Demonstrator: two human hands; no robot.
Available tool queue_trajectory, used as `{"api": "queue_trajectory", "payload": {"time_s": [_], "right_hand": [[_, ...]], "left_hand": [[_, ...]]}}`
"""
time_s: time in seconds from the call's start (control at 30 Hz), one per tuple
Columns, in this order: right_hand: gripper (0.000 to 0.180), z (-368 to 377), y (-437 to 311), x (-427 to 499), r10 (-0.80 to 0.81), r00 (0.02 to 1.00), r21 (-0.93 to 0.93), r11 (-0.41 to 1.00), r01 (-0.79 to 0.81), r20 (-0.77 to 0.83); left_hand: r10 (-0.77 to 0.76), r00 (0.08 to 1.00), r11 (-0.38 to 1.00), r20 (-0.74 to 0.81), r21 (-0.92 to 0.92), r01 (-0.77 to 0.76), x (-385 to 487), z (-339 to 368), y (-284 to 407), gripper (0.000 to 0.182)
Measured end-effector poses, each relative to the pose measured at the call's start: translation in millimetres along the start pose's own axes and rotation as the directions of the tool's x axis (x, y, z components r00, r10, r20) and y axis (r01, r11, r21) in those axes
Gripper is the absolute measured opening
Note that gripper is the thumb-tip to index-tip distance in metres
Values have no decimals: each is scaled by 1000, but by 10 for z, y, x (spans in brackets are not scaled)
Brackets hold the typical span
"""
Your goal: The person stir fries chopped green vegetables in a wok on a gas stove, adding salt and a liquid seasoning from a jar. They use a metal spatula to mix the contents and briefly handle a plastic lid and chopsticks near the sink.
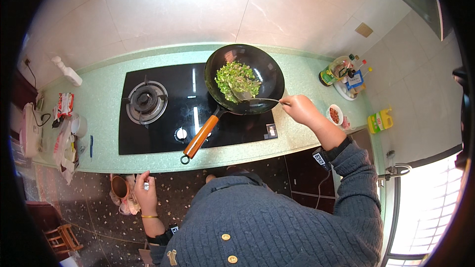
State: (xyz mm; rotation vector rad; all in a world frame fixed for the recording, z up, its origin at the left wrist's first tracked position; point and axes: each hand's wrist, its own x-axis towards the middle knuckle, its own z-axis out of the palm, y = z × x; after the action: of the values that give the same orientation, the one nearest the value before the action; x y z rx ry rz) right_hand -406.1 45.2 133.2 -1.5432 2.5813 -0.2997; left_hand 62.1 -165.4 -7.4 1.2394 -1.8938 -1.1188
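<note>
My right hand [298, 109] grips the handle of a metal spatula [265, 99] at the right rim of a black wok [271, 78]. The spatula's blade rests in a heap of chopped green vegetables [233, 78] mixed with small brownish bits. The wok sits over the right burner, which it hides. Its orange wooden handle [202, 137] points toward me, with no hand on it. My left hand [146, 193] hangs low, in front of the counter's edge, with curled fingers around a small pale object [147, 186] too small to identify.
A black gas hob [230, 129] has a bare left burner [144, 98]. Right of it are a white bowl of reddish-brown bits [335, 115], sauce bottles [334, 71] and a yellow jug [380, 120]. Packets [65, 104], a white cup [78, 125] and a spray bottle [67, 72] stand left.
</note>
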Motion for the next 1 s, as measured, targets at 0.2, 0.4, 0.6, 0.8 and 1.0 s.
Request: {"api": "queue_trajectory", "payload": {"time_s": [0.2,0.4,0.6,0.8,1.0], "right_hand": [[26,327,221,-48,453,858,770,448,-454,243],[21,773,281,-404,451,780,895,-322,-310,433],[18,1021,125,-603,305,801,781,-553,-291,515],[48,1128,212,-684,303,758,796,-415,-440,577],[48,1353,553,-1012,389,726,802,-459,-381,567]], "left_hand": [[59,998,998,-13,21,-59,-26,-23,43,21],[60,997,998,-47,7,-59,-55,-44,38,15],[158,987,983,29,95,-160,7,27,-26,19],[262,963,956,68,116,-269,40,264,152,31],[332,941,941,-73,-46,-335,-35,469,342,37]]}}
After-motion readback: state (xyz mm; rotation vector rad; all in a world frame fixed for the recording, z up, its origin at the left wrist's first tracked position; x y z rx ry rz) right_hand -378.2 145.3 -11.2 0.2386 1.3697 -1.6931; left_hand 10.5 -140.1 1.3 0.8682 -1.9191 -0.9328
